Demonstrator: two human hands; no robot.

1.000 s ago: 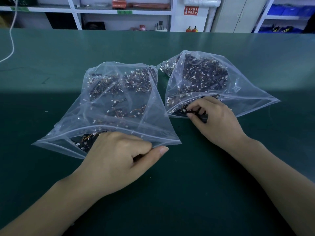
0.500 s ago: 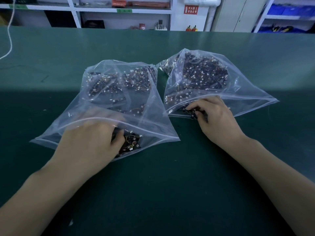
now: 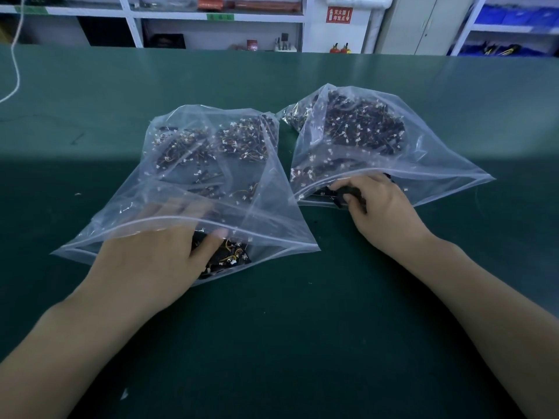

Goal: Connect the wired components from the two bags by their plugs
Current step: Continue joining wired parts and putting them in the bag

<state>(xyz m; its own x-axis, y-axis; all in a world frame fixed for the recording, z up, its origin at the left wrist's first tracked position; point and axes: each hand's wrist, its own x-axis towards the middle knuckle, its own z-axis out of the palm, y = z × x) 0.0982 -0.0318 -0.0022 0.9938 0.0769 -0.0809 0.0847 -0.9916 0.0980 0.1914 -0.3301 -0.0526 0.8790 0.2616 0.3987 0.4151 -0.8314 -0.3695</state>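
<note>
Bags (image 3: 187,189): both hands (image 3: 151,261) inside (rummaging).

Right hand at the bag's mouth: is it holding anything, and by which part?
The right hand grips a small black component at the mouth of the right bag, fingers curled round its body. Which part exactly cannot be told.

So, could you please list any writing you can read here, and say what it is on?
Red sign on the back wall: white characters, too blurred to read.
Green label on the shelf edge: too small to read.
Left bag and right bag: no writing visible.
</note>
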